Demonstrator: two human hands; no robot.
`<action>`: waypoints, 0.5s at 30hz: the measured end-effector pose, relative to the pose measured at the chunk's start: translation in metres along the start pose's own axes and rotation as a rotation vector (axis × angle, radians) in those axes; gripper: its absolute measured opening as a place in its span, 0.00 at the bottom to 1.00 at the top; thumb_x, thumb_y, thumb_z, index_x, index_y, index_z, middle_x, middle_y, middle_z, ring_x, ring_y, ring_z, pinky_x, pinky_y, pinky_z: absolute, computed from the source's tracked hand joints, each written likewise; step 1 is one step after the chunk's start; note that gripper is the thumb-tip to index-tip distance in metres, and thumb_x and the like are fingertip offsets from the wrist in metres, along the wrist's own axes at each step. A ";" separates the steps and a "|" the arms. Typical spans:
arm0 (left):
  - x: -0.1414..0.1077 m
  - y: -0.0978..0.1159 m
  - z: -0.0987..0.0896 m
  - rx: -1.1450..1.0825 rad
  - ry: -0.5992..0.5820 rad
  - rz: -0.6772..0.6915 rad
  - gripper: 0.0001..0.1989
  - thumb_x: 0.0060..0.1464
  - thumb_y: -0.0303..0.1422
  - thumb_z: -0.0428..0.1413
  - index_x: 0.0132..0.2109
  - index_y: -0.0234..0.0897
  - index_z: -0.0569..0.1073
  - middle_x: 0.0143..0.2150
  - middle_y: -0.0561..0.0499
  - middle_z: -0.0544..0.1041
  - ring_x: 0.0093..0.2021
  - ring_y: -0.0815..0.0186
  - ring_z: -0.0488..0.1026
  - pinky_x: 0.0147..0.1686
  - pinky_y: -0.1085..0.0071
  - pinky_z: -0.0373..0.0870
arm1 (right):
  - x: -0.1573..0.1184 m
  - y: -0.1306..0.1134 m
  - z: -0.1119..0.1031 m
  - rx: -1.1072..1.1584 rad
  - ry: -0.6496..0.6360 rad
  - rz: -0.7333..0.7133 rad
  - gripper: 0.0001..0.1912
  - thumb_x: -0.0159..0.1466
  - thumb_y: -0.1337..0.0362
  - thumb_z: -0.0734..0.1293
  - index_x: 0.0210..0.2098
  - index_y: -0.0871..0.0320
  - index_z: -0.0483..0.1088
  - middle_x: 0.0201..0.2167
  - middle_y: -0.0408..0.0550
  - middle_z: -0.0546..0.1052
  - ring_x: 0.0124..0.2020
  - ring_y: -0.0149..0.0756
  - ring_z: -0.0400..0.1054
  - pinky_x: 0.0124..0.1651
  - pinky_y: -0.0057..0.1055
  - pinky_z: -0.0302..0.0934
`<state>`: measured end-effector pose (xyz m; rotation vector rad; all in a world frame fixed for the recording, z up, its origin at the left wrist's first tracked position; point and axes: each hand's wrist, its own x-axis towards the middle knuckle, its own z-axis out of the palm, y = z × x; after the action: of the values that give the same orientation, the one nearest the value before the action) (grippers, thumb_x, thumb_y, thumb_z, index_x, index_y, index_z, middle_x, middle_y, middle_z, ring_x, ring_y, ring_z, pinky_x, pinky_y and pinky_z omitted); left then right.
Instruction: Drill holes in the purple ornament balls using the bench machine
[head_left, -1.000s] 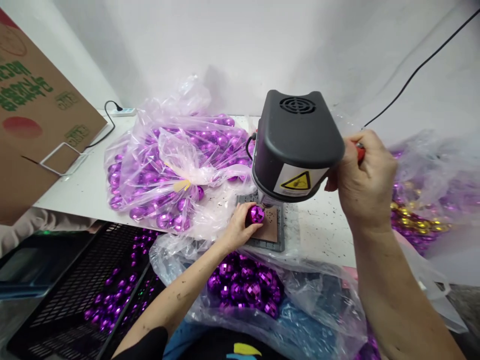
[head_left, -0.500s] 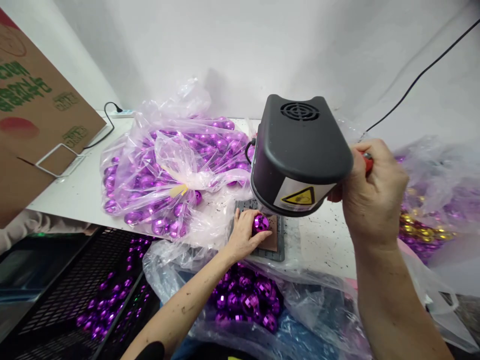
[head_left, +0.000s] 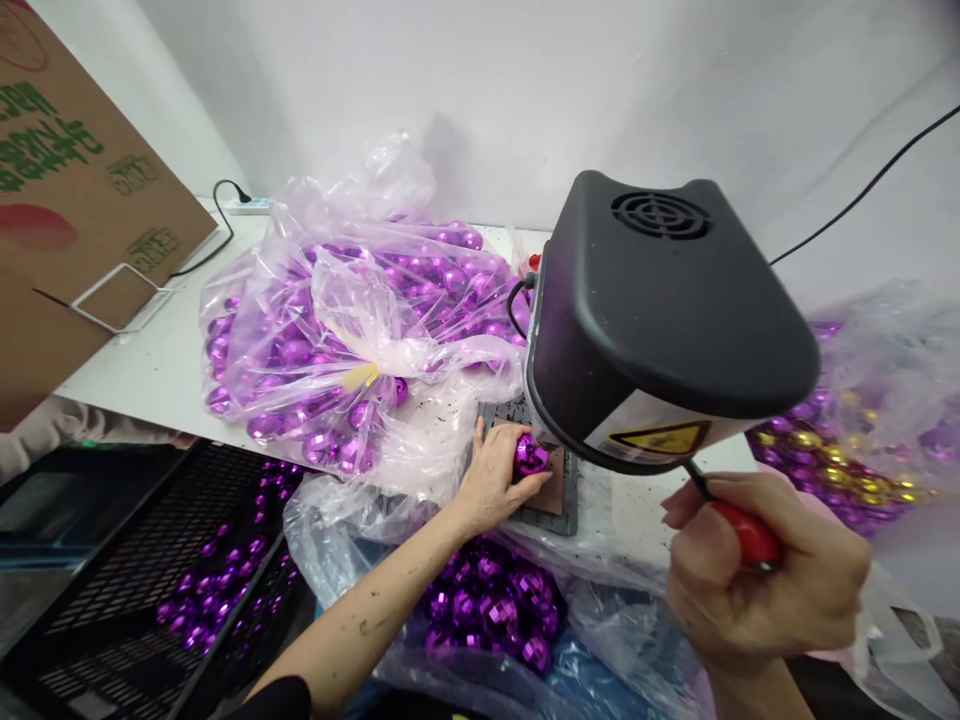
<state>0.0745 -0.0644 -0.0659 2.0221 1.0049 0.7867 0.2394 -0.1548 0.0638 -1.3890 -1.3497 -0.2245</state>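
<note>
My left hand holds a shiny purple faceted ball between thumb and fingers, over a brown pad on a grey plate. Right of the ball looms a black machine with a round vent and a yellow warning label. My right hand is closed around the red knob of a lever at the machine's lower right. The machine hides whatever lies behind it.
A clear bag of purple balls lies left on the white table. An open bag of balls is nearest me. A black crate stands lower left, a cardboard box upper left, purple and gold balls right.
My right hand has come down and toward me with the red knob. The machine appears larger and farther right. My left hand still holds the ball on the pad.
</note>
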 end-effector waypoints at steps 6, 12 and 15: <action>0.000 0.002 -0.001 0.032 -0.011 -0.007 0.22 0.61 0.39 0.58 0.60 0.41 0.67 0.55 0.44 0.75 0.62 0.53 0.67 0.73 0.45 0.41 | -0.001 0.000 0.010 -0.005 0.050 -0.056 0.08 0.63 0.61 0.65 0.30 0.58 0.67 0.22 0.41 0.69 0.22 0.26 0.65 0.25 0.28 0.58; 0.000 0.002 -0.002 0.022 -0.023 0.025 0.25 0.60 0.39 0.59 0.62 0.40 0.66 0.55 0.44 0.75 0.62 0.53 0.67 0.73 0.44 0.36 | -0.013 0.002 0.011 -0.019 0.064 0.050 0.05 0.61 0.62 0.66 0.29 0.55 0.69 0.22 0.41 0.70 0.23 0.31 0.65 0.26 0.32 0.58; 0.001 0.002 -0.002 0.024 -0.022 0.019 0.26 0.59 0.38 0.60 0.63 0.41 0.66 0.56 0.44 0.75 0.62 0.52 0.67 0.73 0.44 0.37 | -0.025 0.009 0.008 -0.039 0.042 0.085 0.04 0.62 0.63 0.65 0.31 0.53 0.70 0.23 0.42 0.70 0.25 0.34 0.66 0.29 0.35 0.58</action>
<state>0.0744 -0.0639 -0.0630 2.0595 0.9885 0.7640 0.2342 -0.1605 0.0368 -1.4636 -1.2548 -0.2226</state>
